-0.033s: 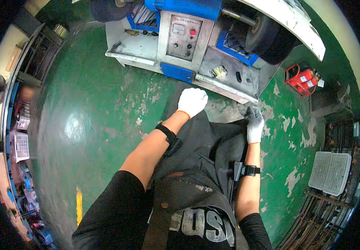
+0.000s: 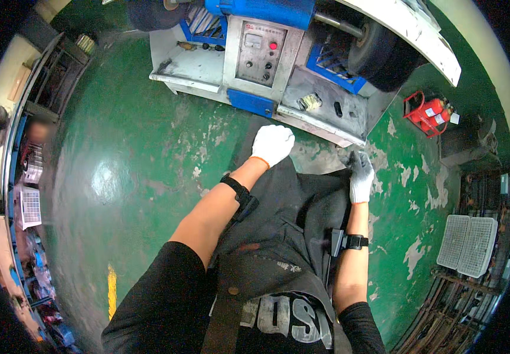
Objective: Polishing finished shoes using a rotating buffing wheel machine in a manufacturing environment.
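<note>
A dark grey apron (image 2: 280,236) hangs in front of me, and its far edge is stretched between my two hands. My left hand (image 2: 273,144), in a white knitted glove with an orange cuff, is closed in a fist on the cloth; its fingertips are hidden. To the right, my right hand (image 2: 361,176) wears a white glove with blackened fingers and grips the apron's far right corner. Folds run through the cloth between them. Both wrists carry black straps, each with a small dark device.
Ahead stands a grinding machine with a control panel (image 2: 261,53), black wheels (image 2: 379,56) and a shelf bearing a crumpled glove (image 2: 310,102). Red fire extinguishers (image 2: 434,115) stand right of it. Grey plastic trays (image 2: 467,245) rest on the right-hand rack. A person (image 2: 38,133) is at far left.
</note>
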`<move>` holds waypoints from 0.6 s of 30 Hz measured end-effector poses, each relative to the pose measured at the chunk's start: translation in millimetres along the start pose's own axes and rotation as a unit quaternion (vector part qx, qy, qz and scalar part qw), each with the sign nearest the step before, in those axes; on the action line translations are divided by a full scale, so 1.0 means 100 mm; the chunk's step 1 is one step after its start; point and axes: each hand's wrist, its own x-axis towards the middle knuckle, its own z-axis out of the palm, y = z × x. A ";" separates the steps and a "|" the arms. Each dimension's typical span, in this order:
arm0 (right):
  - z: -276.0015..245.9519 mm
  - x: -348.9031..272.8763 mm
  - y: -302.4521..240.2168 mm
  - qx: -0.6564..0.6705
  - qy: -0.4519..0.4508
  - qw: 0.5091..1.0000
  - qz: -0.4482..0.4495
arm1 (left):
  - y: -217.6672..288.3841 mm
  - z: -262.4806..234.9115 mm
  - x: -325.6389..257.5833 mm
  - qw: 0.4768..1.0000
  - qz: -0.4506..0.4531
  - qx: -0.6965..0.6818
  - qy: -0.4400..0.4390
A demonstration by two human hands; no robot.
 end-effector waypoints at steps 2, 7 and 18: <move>-0.04 0.02 0.03 -0.074 0.000 0.997 -0.032 | 0.01 0.01 0.00 1.000 0.003 0.002 0.003; 0.01 -0.01 -0.03 -0.073 0.001 0.997 -0.023 | -0.03 0.04 -0.01 1.000 0.013 0.004 0.019; 0.06 -0.05 -0.12 -0.124 -0.013 0.992 -0.013 | -0.02 0.02 -0.01 1.000 0.006 0.005 0.010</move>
